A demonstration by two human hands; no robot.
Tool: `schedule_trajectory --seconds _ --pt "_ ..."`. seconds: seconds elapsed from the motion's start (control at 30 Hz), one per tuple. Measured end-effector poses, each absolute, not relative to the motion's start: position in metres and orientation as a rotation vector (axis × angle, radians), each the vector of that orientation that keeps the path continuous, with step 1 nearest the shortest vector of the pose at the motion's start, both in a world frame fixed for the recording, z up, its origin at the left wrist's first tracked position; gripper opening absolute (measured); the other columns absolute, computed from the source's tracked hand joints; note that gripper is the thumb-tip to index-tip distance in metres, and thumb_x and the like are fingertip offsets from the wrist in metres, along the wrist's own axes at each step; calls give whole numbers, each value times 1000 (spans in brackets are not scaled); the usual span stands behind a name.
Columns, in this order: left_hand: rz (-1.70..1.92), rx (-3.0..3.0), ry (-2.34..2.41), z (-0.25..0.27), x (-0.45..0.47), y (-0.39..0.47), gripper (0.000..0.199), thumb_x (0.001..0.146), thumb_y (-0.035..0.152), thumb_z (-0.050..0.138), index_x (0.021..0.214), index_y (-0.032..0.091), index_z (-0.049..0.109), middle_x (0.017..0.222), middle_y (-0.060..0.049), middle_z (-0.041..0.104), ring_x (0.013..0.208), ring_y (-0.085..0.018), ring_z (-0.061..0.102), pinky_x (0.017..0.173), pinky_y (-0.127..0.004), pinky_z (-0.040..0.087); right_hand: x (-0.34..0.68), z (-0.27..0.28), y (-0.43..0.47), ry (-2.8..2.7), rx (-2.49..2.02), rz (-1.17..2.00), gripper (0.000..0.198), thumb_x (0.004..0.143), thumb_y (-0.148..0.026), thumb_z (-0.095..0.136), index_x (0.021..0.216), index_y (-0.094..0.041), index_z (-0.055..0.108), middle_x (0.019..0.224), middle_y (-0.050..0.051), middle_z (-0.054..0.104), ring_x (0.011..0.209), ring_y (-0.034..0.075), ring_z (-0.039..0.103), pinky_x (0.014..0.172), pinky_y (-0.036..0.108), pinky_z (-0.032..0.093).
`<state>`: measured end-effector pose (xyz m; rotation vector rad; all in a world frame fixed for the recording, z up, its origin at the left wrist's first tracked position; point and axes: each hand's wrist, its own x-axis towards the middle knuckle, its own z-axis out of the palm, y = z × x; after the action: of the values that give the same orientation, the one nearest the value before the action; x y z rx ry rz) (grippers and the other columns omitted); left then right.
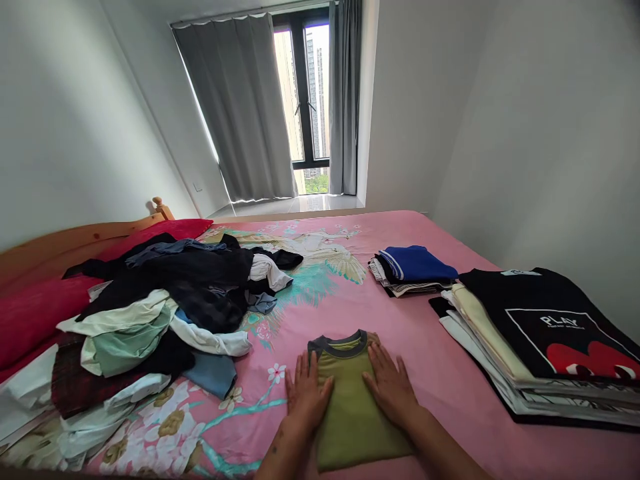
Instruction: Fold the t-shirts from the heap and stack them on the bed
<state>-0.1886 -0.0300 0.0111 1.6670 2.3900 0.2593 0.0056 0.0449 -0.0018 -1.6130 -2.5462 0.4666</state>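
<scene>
An olive-green T-shirt (350, 400) with a dark grey collar lies folded into a rectangle on the bed, its neckline pointing away from me. My left hand (307, 387) rests flat along its left edge, fingers stretched forward. On the opposite edge my right hand (390, 380) lies flat too, fingers spread near the shoulder. Both palms press on the cloth without gripping it. Part of the shirt's sides is hidden under my hands.
To the left is a loose heap of clothes (200, 287) beside red pillows (45, 313). On the right stand a stack of folded shirts topped by a black T-shirt (555, 333) and a smaller pile with blue shorts (417, 263) on top. A pink floral sheet (340, 307) covers the bed.
</scene>
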Motion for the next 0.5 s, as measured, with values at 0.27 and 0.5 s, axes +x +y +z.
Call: schedule_trajectory --seconds 0.27,0.5 --pt "386 1868 2310 4 -202 -12 60 86 41 36 142 25 24 153 -2 15 141 -22 9 112 -53 0 2 -8 70 -2529 -1475 387 57 91 -43 20 144 -20 22 151 1 16 140 19 7 112 50 5" --pt "457 1495 2576 -11 -229 -5 55 89 37 30 138 10 34 146 -15 31 137 -26 25 111 -49 17 20 -27 86 -2310 -1687 413 60 92 -43 19 142 -11 26 149 8 25 138 21 16 113 44 13"
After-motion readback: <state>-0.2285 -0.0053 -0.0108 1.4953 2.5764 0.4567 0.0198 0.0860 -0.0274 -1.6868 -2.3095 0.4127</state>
